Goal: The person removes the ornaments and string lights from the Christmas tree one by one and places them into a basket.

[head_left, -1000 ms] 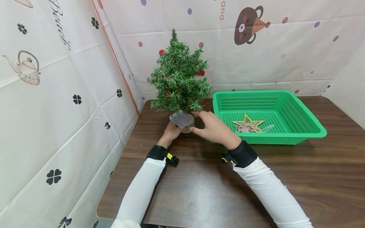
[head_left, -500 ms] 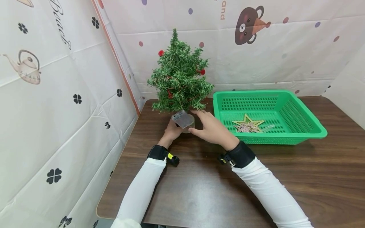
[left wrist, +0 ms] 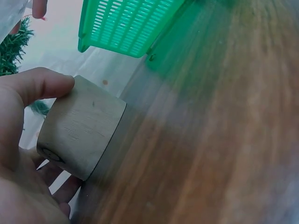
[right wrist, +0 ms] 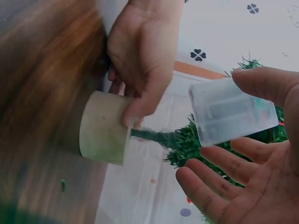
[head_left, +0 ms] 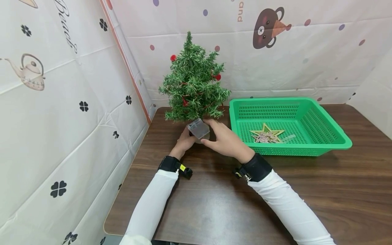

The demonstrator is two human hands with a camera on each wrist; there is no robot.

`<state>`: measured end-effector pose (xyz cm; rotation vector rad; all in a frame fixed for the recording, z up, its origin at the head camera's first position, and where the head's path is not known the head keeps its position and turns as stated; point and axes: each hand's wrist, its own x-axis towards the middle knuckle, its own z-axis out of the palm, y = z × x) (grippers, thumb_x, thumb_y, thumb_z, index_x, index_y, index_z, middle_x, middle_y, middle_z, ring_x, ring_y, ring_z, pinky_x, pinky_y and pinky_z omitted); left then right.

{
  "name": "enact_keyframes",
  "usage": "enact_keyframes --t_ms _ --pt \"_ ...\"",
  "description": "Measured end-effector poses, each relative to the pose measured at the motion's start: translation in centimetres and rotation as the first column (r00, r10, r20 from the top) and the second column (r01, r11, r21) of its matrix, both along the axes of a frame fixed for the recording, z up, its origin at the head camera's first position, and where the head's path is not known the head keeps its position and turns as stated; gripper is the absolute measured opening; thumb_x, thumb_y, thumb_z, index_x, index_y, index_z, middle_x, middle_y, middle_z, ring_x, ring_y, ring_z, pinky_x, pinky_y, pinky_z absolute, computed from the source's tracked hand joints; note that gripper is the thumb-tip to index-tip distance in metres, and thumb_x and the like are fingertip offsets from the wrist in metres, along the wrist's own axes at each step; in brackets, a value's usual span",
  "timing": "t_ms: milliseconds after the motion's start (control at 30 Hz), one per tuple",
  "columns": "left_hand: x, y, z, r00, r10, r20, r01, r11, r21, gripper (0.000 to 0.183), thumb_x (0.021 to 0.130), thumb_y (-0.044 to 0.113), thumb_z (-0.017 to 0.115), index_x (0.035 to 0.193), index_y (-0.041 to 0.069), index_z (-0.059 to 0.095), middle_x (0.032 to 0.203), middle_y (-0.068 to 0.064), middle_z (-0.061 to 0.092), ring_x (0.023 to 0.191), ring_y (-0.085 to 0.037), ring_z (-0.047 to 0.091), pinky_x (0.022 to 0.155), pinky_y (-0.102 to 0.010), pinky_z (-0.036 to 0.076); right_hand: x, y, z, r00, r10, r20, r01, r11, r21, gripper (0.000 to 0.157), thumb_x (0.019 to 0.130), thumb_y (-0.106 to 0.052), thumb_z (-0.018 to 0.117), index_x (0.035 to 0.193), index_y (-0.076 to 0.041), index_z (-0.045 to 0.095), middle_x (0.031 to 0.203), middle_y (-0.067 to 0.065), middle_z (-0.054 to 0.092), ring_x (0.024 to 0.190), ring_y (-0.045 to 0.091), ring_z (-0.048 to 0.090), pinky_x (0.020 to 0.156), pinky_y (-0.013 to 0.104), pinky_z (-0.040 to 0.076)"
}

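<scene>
A small artificial Christmas tree [head_left: 196,81] with red ornaments stands at the back left of the table, on a round, pale base [left wrist: 81,126]. My left hand [head_left: 184,141] grips that base, thumb on its upper edge and fingers around its side. In front of the trunk is a translucent rectangular plastic box [right wrist: 229,112], tilted. Beside it reaches my right hand [head_left: 228,141], thumb and fingers spread apart. In the right wrist view the thumb overlaps a corner of the box, while the other fingers extend below it.
Right of the tree sits a green plastic basket [head_left: 306,146] holding a yellow-edged star [head_left: 265,128] and a pinkish decoration [head_left: 264,137]. The brown wooden table [head_left: 214,204] meets printed white sheets [head_left: 306,68] behind and at the left.
The tree has turned slightly, its front ornaments and the plastic box shifting right. My right hand has edged left, and the box now lies closer between its thumb and fingers.
</scene>
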<state>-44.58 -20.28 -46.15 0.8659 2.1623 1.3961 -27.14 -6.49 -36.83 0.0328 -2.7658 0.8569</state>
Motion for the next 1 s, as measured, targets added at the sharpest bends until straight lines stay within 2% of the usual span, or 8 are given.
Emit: enact_keyframes --t_ms 200,367,467,600,633,733,833,1000 --pt "-0.1 0.1 -0.2 1.0 0.016 -0.011 -0.016 1.0 0.005 0.069 0.097 0.039 0.065 0.156 0.03 0.031 0.162 -0.006 0.036 0.157 -0.037 0.018 0.119 -0.071 -0.012 -0.3 -0.4 -0.8 0.999 -0.019 -0.037 0.017 0.999 -0.041 0.067 0.098 -0.042 0.068 0.151 -0.011 0.042 0.144 0.01 0.055 0.13 0.031 0.057 0.102 0.049 0.053" --pt "-0.1 0.1 -0.3 0.999 0.035 -0.004 -0.035 0.999 -0.002 0.074 0.094 0.044 0.069 0.156 0.032 0.031 0.162 -0.008 0.036 0.156 -0.037 0.019 0.12 -0.071 -0.011 -0.3 -0.5 -0.8 0.997 -0.053 -0.064 0.041 0.984 -0.173 0.054 0.099 -0.044 0.066 0.14 -0.012 0.051 0.127 0.009 0.065 0.113 0.026 0.064 0.087 0.043 0.056" --pt "0.0 0.1 -0.2 0.999 0.041 -0.001 -0.041 0.999 0.004 0.076 0.093 0.045 0.07 0.157 0.032 0.03 0.163 -0.007 0.034 0.157 -0.036 0.018 0.12 -0.071 -0.011 -0.3 -0.5 -0.7 0.994 -0.061 -0.09 0.039 0.973 -0.227 0.043 0.099 -0.039 0.067 0.131 -0.011 0.057 0.116 0.009 0.068 0.102 0.024 0.067 0.08 0.04 0.057" --pt "0.1 0.1 -0.3 0.999 0.042 0.002 -0.042 0.999 0.022 0.074 0.093 0.041 0.072 0.154 0.029 0.031 0.159 -0.006 0.038 0.154 -0.034 0.025 0.119 -0.07 -0.014 -0.1 -0.3 -0.6 0.989 -0.071 -0.126 0.042 0.975 -0.22 0.028 0.099 -0.03 0.069 0.117 -0.01 0.063 0.101 0.007 0.069 0.085 0.019 0.065 0.073 0.035 0.054" --pt "0.1 0.1 -0.3 0.999 0.044 0.002 -0.044 0.999 0.024 0.074 0.093 0.04 0.072 0.154 0.028 0.032 0.157 -0.006 0.04 0.152 -0.033 0.028 0.119 -0.069 -0.014 0.0 -0.3 -0.4 0.989 -0.07 -0.128 0.041 0.975 -0.218 0.025 0.099 -0.029 0.069 0.115 -0.01 0.063 0.098 0.007 0.069 0.082 0.019 0.063 0.071 0.034 0.052" --pt "0.1 0.1 -0.2 0.999 0.045 0.013 -0.045 0.999 0.029 0.075 0.091 0.038 0.075 0.152 0.028 0.034 0.153 -0.005 0.043 0.147 -0.032 0.036 0.123 -0.067 -0.004 0.4 0.0 0.4 0.991 -0.073 -0.116 0.046 0.974 -0.222 0.019 0.098 -0.026 0.068 0.108 -0.011 0.063 0.09 0.006 0.066 0.073 0.018 0.059 0.066 0.033 0.048" --pt "0.1 0.2 -0.2 0.999 0.042 0.013 -0.042 0.999 0.022 0.079 0.09 0.038 0.076 0.155 0.033 0.032 0.157 -0.003 0.04 0.148 -0.032 0.034 0.123 -0.067 -0.001 1.2 0.3 1.5 0.992 -0.078 -0.097 0.052 0.967 -0.248 0.015 0.098 -0.024 0.067 0.104 -0.012 0.061 0.085 0.006 0.062 0.07 0.021 0.055 0.064 0.034 0.045" --pt "0.0 0.2 -0.1 1.0 0.028 -0.002 -0.028 1.0 -0.004 0.079 0.091 0.037 0.073 0.157 0.04 0.03 0.166 -0.001 0.031 0.156 -0.034 0.022 0.12 -0.071 -0.012 2.5 0.9 3.2 0.991 -0.099 -0.089 0.071 0.957 -0.28 0.014 0.098 -0.021 0.065 0.107 -0.013 0.06 0.092 0.008 0.06 0.078 0.024 0.056 0.07 0.037 0.045"
